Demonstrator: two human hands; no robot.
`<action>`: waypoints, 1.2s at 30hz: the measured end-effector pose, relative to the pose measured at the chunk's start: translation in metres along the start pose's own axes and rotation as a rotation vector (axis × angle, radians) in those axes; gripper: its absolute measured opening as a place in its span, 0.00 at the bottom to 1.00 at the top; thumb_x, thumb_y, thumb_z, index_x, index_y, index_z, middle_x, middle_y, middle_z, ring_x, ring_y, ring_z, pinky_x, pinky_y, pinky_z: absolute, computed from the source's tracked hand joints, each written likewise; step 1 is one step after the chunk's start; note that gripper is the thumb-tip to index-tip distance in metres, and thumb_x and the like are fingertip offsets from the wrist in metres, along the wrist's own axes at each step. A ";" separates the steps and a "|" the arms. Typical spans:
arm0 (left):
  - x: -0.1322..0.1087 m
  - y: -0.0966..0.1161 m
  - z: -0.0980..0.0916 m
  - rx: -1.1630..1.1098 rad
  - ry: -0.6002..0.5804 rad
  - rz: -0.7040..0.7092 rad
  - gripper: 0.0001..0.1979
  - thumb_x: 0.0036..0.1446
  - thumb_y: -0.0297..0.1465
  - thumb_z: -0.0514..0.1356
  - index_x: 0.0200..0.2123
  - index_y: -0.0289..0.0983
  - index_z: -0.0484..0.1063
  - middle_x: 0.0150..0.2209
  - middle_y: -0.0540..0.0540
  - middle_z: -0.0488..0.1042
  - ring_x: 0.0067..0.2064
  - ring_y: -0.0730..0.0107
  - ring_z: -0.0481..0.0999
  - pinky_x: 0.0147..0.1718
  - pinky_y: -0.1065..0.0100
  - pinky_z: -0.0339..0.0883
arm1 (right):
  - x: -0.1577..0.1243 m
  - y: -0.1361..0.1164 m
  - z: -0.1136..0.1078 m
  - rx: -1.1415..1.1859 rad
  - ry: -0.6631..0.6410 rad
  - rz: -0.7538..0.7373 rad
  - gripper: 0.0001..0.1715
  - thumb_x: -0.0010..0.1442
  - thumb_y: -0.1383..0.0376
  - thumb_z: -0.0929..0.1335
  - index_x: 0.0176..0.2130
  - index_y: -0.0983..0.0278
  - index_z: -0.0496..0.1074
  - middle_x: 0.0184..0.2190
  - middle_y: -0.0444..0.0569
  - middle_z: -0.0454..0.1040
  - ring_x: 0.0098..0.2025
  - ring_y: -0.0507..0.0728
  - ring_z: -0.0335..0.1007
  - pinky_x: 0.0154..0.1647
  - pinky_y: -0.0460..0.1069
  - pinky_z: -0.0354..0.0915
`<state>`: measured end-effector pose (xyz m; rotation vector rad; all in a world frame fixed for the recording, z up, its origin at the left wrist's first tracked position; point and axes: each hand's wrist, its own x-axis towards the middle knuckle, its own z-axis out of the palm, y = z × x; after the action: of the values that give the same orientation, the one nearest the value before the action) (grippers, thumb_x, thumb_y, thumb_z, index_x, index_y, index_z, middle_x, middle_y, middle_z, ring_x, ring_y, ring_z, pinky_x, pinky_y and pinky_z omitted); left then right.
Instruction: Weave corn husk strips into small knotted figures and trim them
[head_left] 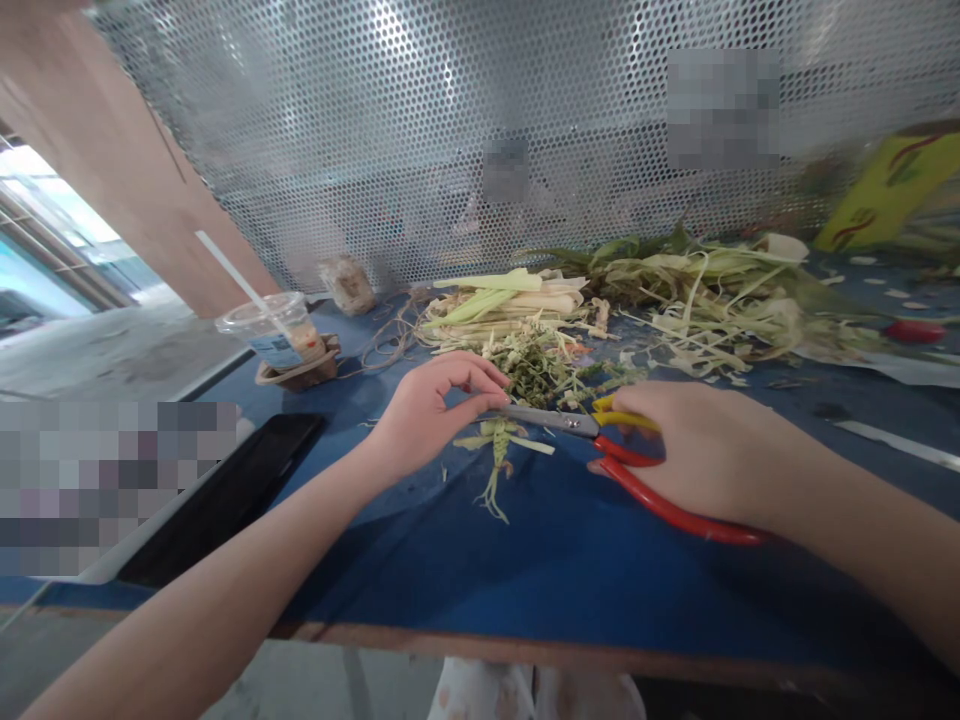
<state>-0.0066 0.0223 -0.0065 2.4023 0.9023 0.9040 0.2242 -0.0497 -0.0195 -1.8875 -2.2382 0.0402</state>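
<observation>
My right hand (686, 440) grips a pair of scissors (555, 418) with one yellow and one red handle. Their blades point left and look closed or nearly so. At the blade tips, my left hand (442, 405) pinches thumb and fingers together; whatever is between them is too small to make out. Just under the blades is a small braided piece of green leaf (499, 440) with thin strands trailing toward me. Behind the hands lies a heap of green leaf scraps (536, 368), and past it a stack of pale leaf strips (517, 300).
On the blue table (480, 570), a plastic cup (277, 335) with a straw stands at left in a cardboard holder, near a dark phone (232, 490). Loose twine (390, 335) lies behind. More shredded leaves (720, 300) spread at right. A perforated metal screen (420, 130) closes the back.
</observation>
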 end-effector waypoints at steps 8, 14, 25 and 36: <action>0.000 -0.001 0.001 0.021 -0.013 0.031 0.04 0.51 0.28 0.58 0.25 0.35 0.71 0.33 0.47 0.73 0.37 0.71 0.72 0.38 0.67 0.66 | 0.001 0.001 -0.001 -0.014 -0.027 0.006 0.21 0.50 0.49 0.61 0.36 0.58 0.71 0.33 0.49 0.75 0.29 0.60 0.71 0.21 0.48 0.58; 0.000 -0.003 0.003 0.041 -0.035 0.018 0.05 0.52 0.30 0.57 0.26 0.36 0.71 0.34 0.46 0.73 0.40 0.69 0.72 0.40 0.65 0.66 | 0.000 -0.003 -0.004 -0.021 -0.036 -0.016 0.17 0.50 0.51 0.61 0.31 0.57 0.73 0.28 0.47 0.75 0.25 0.57 0.69 0.20 0.47 0.56; -0.004 -0.001 -0.013 0.080 -0.210 0.120 0.07 0.55 0.29 0.54 0.32 0.37 0.72 0.33 0.47 0.75 0.37 0.71 0.72 0.38 0.70 0.65 | 0.009 0.004 -0.011 -0.105 -0.049 0.204 0.18 0.52 0.51 0.59 0.26 0.61 0.66 0.25 0.52 0.72 0.21 0.56 0.66 0.18 0.48 0.55; -0.002 -0.004 0.004 0.343 -0.451 0.231 0.12 0.57 0.31 0.52 0.41 0.37 0.72 0.34 0.45 0.72 0.38 0.71 0.68 0.38 0.71 0.62 | 0.010 -0.001 -0.011 -0.058 -0.110 0.240 0.17 0.49 0.53 0.61 0.28 0.63 0.68 0.25 0.51 0.72 0.22 0.57 0.67 0.18 0.47 0.57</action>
<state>-0.0073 0.0230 -0.0123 2.8803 0.6533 0.2589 0.2240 -0.0410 -0.0071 -2.2273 -2.0868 0.1205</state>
